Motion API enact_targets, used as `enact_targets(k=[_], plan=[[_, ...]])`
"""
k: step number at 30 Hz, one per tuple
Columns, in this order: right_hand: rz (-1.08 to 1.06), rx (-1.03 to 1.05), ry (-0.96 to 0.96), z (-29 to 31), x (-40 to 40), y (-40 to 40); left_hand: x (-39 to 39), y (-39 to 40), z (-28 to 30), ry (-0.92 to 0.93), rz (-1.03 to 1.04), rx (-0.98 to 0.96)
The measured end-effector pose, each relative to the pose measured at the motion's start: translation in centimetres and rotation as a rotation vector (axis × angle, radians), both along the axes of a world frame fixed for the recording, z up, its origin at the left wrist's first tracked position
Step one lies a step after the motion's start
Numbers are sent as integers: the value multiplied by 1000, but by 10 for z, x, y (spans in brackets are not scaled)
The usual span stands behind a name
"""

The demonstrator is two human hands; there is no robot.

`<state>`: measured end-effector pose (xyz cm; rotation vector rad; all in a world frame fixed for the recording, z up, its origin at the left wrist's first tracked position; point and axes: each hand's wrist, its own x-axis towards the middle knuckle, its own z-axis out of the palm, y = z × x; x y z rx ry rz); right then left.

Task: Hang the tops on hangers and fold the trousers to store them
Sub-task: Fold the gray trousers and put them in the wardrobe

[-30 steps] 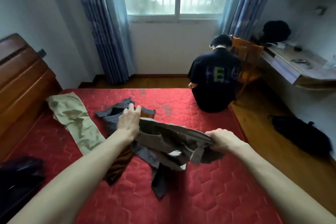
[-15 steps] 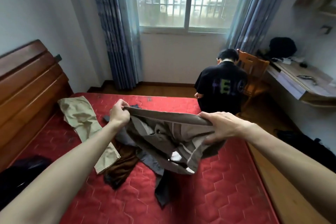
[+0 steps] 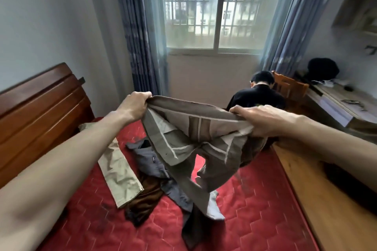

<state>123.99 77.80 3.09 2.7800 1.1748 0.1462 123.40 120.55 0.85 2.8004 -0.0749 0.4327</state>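
Note:
Grey-brown trousers [image 3: 187,140] hang in the air above the red bed [image 3: 255,199], turned inside out with pale seams showing. My left hand [image 3: 135,106] grips the waistband at its left end and my right hand [image 3: 259,120] grips it at the right end, so the waist is stretched wide. The legs dangle down toward the mattress. Under them lie beige trousers [image 3: 118,173], a dark grey garment [image 3: 151,161] and a brown garment [image 3: 142,199] in a loose heap.
A wooden headboard [image 3: 40,112] stands at the left. A person in a black shirt [image 3: 259,98] sits at the bed's far right corner, back turned. Beyond are a wooden chair [image 3: 289,87], a desk [image 3: 336,106] and a window with blue curtains. A dark bag [image 3: 350,181] lies on the floor.
Both hands have lifted the grey-brown trousers off the heap and raised them high, pulling the waistband apart. The legs now hang free above the bed. The camera has tilted up.

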Motion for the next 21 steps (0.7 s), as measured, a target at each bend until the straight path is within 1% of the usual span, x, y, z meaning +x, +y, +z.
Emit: enact_targets(k=[3,5,8,12,13,15,16,17,18,19,21], plan=[[15,245,147,58,4,7,3,3,46,-106,60,-27],[35,334,131,100,7,11,5,4,86,-209,76,-120],[23,411,-33,170,10,16,9,4,153,-326,98,-317],[-86,507,-338,265,16,16,16,-5,236,-357,107,-721],[-103,531,-415,284,18,15,18,-6,252,-352,106,-829],[-126,574,-527,308,21,13,19,-11,270,-321,30,-1033],[-133,583,-560,314,24,13,19,-13,271,-301,-30,-1077],[-137,590,-565,315,29,12,18,-14,267,-283,-81,-1070],[-138,600,-542,313,34,12,15,-14,259,-262,-116,-1014],[-137,609,-500,308,38,12,13,-13,249,-245,-129,-872],[-146,594,-412,288,45,15,8,-12,223,-221,-136,-400]])
